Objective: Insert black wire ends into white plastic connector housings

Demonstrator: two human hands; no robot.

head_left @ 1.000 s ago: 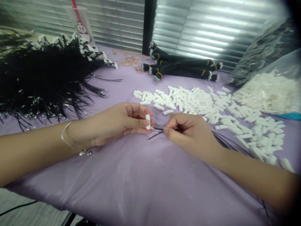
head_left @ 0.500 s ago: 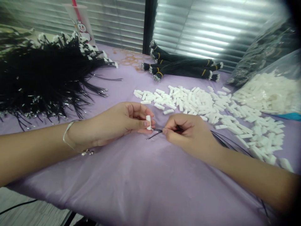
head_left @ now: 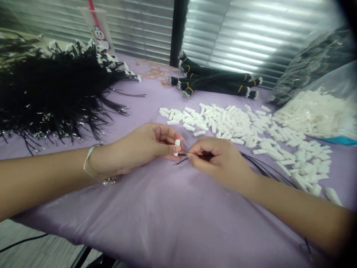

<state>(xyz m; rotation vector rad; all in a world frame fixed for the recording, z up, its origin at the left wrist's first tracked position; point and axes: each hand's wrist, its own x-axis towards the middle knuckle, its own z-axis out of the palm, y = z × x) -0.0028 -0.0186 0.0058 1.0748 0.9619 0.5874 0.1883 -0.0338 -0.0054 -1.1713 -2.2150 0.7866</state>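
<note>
Between the thumb and fingers of my left hand [head_left: 156, 143] is a small white plastic connector housing [head_left: 177, 143], held upright. My right hand [head_left: 216, 156] pinches thin black wires [head_left: 182, 155] close to their ends. One wire end meets the lower part of the housing; how deep it sits I cannot tell. Another wire end, with a small metal tip, sticks out below, apart from the housing. The rest of the wires run back under my right hand and forearm to the right. Just behind my hands lies a loose spread of white housings [head_left: 231, 121].
A heap of black wires with white housings [head_left: 55, 85] covers the left of the purple tablecloth [head_left: 167, 216]. Banded black wire bundles [head_left: 217, 80], rubber bands [head_left: 156, 70] and a plastic cup [head_left: 102, 33] stand farther back. A clear bag of housings [head_left: 315, 111] is at the right.
My right hand has moved slightly left, bringing the wire end up against the housing. My left hand still grips the housing, its thumb slightly shifted. The view has shifted a little.
</note>
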